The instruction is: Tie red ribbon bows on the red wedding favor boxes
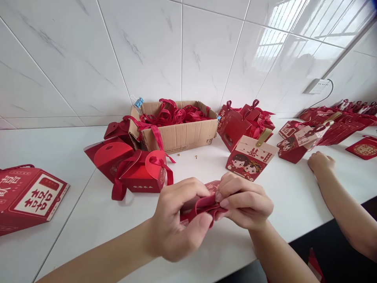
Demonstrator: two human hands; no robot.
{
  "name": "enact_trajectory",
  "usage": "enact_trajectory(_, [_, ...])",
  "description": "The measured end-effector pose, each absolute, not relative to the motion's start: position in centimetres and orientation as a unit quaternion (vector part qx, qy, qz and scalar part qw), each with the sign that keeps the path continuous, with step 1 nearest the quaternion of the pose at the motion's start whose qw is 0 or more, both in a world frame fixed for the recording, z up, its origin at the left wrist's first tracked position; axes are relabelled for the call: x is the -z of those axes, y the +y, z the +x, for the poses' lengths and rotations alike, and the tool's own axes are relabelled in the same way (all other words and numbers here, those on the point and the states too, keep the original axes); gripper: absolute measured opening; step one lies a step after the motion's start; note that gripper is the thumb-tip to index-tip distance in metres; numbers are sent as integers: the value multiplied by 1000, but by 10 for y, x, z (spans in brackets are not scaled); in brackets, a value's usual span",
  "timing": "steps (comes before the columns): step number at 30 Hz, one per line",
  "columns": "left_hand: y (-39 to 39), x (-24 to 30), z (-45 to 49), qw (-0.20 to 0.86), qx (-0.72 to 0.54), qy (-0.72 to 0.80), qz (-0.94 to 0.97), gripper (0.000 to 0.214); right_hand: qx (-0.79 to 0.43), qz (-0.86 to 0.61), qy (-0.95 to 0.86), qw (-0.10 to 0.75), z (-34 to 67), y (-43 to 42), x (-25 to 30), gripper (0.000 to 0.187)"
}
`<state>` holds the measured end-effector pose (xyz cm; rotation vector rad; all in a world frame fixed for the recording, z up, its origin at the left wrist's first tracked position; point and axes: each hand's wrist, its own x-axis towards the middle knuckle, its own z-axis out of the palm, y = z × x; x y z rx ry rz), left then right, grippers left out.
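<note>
My left hand (179, 220) is closed around a dark red ribbon (206, 202), which lies in folded loops between thumb and fingers. From the right, my right hand (246, 200) pinches the same ribbon with thumb and fingertips. Just behind the fingers shows part of a patterned red gift box (212, 185); the hands cover most of it. Two small gold fasteners (196, 157) lie on the white table beyond my hands. To their right stands a red and cream gift box (247, 159) with two cartoon figures and a gold strap.
A cardboard box (185, 135) full of red ribbons stands against the tiled wall. Red gift boxes (144, 173) sit left of it, another (32, 196) at far left. More red boxes (338, 125) crowd the right. Another person's hand (321, 162) rests on the table there.
</note>
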<state>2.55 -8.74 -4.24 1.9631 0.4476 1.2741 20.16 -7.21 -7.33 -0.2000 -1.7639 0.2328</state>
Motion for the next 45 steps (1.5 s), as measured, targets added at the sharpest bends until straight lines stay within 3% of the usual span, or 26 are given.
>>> enact_trajectory(6, [-94,34,27,404,-472,288,729,24,-91,-109,-763,631,202,-71,76,13])
enact_trajectory(18, [-88,27,21,352,-471,308,747,31,-95,-122,-761,630,200,-71,80,22])
enact_trajectory(24, [-86,25,18,310,-455,317,772,34,-93,-124,-765,625,198,-71,79,19])
enact_trajectory(33, [-89,22,10,251,-375,360,817,24,-91,-124,-768,621,197,-71,80,19])
enact_trajectory(45, [-89,18,11,347,-347,375,787,20,-107,-110,-770,619,197,-71,80,16])
